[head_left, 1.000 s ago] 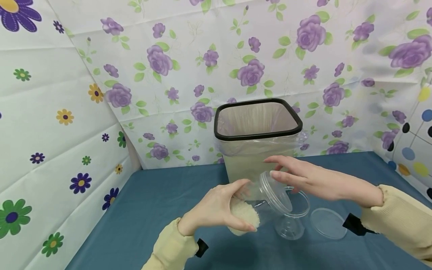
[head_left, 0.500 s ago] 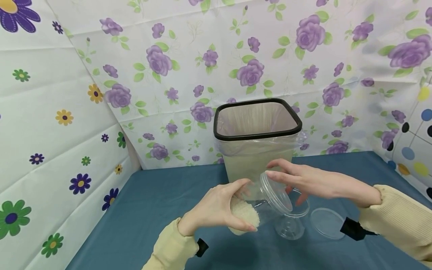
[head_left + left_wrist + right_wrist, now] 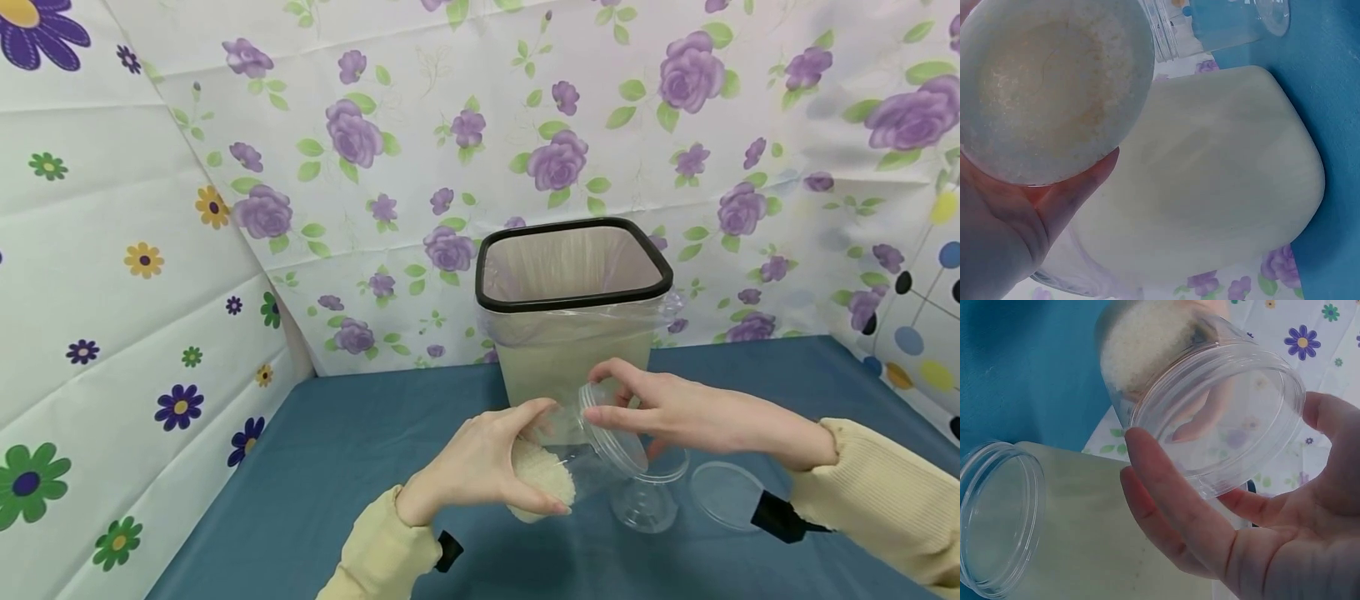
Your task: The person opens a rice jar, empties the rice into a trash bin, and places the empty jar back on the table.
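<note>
A clear plastic jar (image 3: 590,477) with white rice (image 3: 542,477) in its lower end is held tilted by my left hand (image 3: 472,462), thumb on the near side and fingers on the far side. Its clear lid (image 3: 1254,412) points up to the right. My right hand (image 3: 678,410) grips the lid by the edge, thumb on one side and fingers curled on the other, as the right wrist view shows. In the left wrist view the jar's base (image 3: 1054,94) faces the camera. Behind the lid stands a second clear jar (image 3: 645,507), uncovered and upright.
A round clear lid (image 3: 726,496) lies flat on the blue tablecloth (image 3: 390,425), right of the standing jar. Just behind the hands is a tall pale bin (image 3: 573,358) with a black rim and a plastic liner. Flowered sheets (image 3: 420,167) hang at the back and sides.
My right hand has come a little left and its fingers have closed around the lid's edge. The left hand and the rice jar have stayed in place.
</note>
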`<action>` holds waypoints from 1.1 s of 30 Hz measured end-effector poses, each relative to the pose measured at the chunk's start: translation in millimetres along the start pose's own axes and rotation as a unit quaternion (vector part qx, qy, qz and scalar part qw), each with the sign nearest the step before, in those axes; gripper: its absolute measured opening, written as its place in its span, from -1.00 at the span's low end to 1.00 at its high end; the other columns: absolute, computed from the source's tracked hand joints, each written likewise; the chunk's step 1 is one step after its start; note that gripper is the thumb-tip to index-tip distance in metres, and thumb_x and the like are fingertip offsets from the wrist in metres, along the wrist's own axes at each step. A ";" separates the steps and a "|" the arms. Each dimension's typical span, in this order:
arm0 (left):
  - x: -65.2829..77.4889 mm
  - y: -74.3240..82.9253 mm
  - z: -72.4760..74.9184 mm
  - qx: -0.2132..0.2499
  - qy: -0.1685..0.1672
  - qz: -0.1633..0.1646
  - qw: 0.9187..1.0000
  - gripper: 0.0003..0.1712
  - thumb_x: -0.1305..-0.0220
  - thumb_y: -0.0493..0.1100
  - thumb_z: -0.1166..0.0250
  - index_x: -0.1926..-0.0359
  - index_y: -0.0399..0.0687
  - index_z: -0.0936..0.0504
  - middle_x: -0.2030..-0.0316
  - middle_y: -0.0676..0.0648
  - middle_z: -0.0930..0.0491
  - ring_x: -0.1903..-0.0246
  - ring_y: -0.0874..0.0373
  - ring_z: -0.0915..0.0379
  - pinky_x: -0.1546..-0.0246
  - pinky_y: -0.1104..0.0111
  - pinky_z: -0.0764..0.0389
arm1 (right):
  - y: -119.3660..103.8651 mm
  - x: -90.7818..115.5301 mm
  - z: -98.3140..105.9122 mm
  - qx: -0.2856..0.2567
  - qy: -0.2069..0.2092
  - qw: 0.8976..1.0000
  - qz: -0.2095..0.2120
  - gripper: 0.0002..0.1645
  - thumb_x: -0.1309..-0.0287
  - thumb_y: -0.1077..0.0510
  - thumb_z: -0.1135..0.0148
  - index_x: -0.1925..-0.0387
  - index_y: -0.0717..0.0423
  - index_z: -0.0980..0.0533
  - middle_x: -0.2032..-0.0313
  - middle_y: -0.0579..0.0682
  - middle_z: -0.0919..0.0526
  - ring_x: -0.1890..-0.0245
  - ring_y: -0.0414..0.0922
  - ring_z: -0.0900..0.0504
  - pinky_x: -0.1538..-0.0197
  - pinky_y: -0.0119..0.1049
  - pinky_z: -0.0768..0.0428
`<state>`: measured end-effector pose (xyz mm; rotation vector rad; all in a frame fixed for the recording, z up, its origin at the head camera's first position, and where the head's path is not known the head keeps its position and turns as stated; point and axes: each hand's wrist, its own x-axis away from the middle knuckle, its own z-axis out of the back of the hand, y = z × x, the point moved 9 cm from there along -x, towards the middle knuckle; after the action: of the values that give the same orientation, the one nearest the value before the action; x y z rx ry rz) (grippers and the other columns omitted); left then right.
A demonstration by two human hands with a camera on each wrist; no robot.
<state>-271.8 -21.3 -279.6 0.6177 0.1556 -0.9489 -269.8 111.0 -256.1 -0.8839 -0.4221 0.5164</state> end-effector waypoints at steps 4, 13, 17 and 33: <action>0.3 -0.9 -0.3 0.013 -0.005 0.004 1.000 0.00 0.29 0.28 -0.44 -0.23 0.13 -0.29 0.21 0.22 -0.46 0.32 0.38 -0.39 0.36 0.49 -0.44 | -6.0 1.5 0.4 0.028 0.003 0.999 0.035 -0.36 -0.21 -0.09 -0.08 -0.18 0.11 -0.12 0.23 0.13 -0.41 0.53 0.03 -0.53 0.42 -0.13 -0.52; 1.8 -3.3 -1.7 0.065 -0.022 0.002 0.998 -0.01 0.27 0.18 -0.48 -0.24 0.11 -0.28 0.16 0.23 -0.47 0.27 0.35 -0.43 0.28 0.47 -0.45 | -16.0 5.6 0.0 0.102 0.023 0.985 0.140 -0.34 -0.11 -0.09 -0.21 -0.17 -0.07 -0.18 -0.03 -0.03 -0.28 0.12 -0.03 -0.40 0.25 -0.22 -0.51; 3.5 -6.0 -3.2 0.081 -0.034 0.005 0.996 -0.01 0.26 0.15 -0.49 -0.24 0.07 -0.28 0.16 0.23 -0.47 0.27 0.34 -0.43 0.27 0.46 -0.45 | -20.8 9.4 -5.9 0.112 0.016 0.971 0.212 -0.28 -0.07 -0.05 -0.25 -0.19 0.01 -0.16 -0.08 -0.07 -0.23 0.08 -0.04 -0.32 0.21 -0.25 -0.52; 4.1 -7.3 -6.9 0.121 -0.057 0.002 0.991 -0.06 0.21 0.05 -0.49 -0.24 0.09 -0.26 0.14 0.19 -0.49 0.24 0.32 -0.45 0.20 0.44 -0.44 | -35.2 20.3 -12.3 0.198 0.029 0.919 0.338 -0.30 0.00 0.02 -0.32 -0.14 -0.06 -0.20 -0.07 -0.12 -0.18 0.02 -0.16 -0.32 0.17 -0.27 -0.49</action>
<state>-274.3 -23.5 -290.0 0.7848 -0.0631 -1.0053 -238.1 96.7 -231.8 -0.6296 0.0672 1.1650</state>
